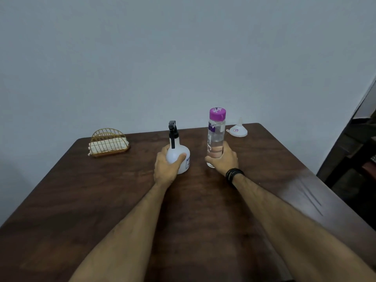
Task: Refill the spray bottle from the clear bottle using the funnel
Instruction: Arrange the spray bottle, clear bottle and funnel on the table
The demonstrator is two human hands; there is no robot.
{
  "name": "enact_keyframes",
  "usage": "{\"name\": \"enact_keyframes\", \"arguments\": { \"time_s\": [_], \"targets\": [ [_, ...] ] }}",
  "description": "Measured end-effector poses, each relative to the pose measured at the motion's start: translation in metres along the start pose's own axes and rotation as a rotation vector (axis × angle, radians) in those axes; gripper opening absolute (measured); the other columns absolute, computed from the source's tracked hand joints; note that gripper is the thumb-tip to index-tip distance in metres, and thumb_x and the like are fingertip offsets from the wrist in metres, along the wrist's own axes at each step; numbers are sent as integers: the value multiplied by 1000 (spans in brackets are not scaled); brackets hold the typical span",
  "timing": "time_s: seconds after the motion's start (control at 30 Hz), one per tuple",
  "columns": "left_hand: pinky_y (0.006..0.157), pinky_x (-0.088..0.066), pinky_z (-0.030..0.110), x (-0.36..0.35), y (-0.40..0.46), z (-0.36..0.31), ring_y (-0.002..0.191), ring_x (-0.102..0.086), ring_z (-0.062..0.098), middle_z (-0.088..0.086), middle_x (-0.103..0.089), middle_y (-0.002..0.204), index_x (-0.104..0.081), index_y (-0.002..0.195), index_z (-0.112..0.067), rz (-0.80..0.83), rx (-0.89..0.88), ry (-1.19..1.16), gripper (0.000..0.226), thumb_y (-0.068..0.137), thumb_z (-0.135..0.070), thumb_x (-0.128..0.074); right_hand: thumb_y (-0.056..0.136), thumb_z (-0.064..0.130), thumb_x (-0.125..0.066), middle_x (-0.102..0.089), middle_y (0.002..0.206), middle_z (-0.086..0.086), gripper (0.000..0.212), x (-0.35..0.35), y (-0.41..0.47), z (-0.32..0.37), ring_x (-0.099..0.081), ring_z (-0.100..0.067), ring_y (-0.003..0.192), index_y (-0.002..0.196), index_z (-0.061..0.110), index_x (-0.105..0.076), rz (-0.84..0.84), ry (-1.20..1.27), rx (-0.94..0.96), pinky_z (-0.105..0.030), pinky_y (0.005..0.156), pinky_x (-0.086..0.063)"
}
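Left hand [165, 166] grip curled round spray bottle [179, 157]; right hand [224, 159] grip wrapped about upright clear bottle [216, 137]

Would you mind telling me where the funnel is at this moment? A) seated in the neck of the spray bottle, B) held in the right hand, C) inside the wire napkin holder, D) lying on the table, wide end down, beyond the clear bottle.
D: the funnel rests wide end down on the table, spout up, behind and right of the clear bottle, untouched.
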State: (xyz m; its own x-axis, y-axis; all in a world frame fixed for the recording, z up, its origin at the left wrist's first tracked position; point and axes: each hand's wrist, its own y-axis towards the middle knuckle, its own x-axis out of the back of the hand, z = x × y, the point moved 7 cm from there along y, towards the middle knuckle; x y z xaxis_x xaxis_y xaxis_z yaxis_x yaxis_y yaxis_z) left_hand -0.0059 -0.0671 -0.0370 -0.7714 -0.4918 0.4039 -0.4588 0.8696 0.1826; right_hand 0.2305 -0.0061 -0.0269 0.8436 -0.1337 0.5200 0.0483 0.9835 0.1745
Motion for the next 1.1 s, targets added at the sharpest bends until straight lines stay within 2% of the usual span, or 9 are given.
{"name": "enact_keyframes", "arguments": {
  "time_s": [0.23,0.37,0.47,0.5,0.57,0.67,0.83,0.93,1.1],
  "targets": [
    [100,-47,41,13,-30,-2,121,-54,24,4,-52,134,-49,141,-27,-41,-1,14,68,82,-52,-74,66,30,-83,-62,79,18,45,10,-39,0,-63,-11,78,102,26,-56,-23,34,24,-26,73,-46],
    [110,-42,48,19,-40,-6,139,-41,29,8,-44,149,-34,154,-28,-59,-42,148,86,82,-68,-63,66,32,-83,-65,87,16,49,12,-48,-1,-67,-12,84,106,26,-55,1,48,35,-31,78,-54],
    [120,-28,49,29,-60,-22,150,-23,30,14,-25,162,-17,159,-19,-254,-61,312,96,88,-70,-54,67,58,-82,-69,105,7,68,10,-46,-3,-68,-15,96,116,24,-52,79,90,43,-35,85,-55],
    [119,-30,49,32,-70,-33,147,-27,32,17,-29,159,-22,157,-13,-324,-111,335,89,92,-65,-52,67,72,-73,-69,110,6,75,10,-48,-4,-66,-15,99,120,25,-50,102,124,49,-35,87,-53],
    [107,-41,48,26,-89,-59,129,-43,34,20,-45,140,-40,142,-4,-385,-357,390,64,96,-45,-57,68,91,-47,-65,117,4,86,18,-52,-4,-63,-15,104,123,25,-47,71,223,85,-28,85,-49],
    [90,-49,43,-1,-108,-78,101,-55,28,13,-58,113,-56,121,-3,-288,-677,460,37,88,-15,-66,74,89,-30,-64,114,2,82,33,-51,-9,-61,-15,103,116,23,-53,-78,362,65,-21,78,-42],
    [70,-50,38,-21,-116,-92,82,-55,22,5,-60,92,-59,99,-10,-294,-662,480,23,79,-8,-70,101,61,-26,-66,112,-6,54,62,-19,-39,-59,-20,100,109,16,-55,-200,259,-41,-30,83,-37],
    [69,-40,36,-25,-118,-92,78,-52,23,3,-57,86,-59,91,-13,-328,-678,570,23,73,-15,-72,103,56,-29,-65,111,-2,48,70,-4,-57,-59,-20,102,110,16,-54,-154,165,-72,-31,84,-38],
    [70,-37,35,-33,-111,-89,78,-50,22,1,-56,84,-58,83,-14,-270,-670,563,18,74,-18,-72,103,55,-32,-65,109,-1,47,64,9,-63,-58,-19,100,108,15,-56,-131,154,-103,-29,83,-36]
  ]
}}
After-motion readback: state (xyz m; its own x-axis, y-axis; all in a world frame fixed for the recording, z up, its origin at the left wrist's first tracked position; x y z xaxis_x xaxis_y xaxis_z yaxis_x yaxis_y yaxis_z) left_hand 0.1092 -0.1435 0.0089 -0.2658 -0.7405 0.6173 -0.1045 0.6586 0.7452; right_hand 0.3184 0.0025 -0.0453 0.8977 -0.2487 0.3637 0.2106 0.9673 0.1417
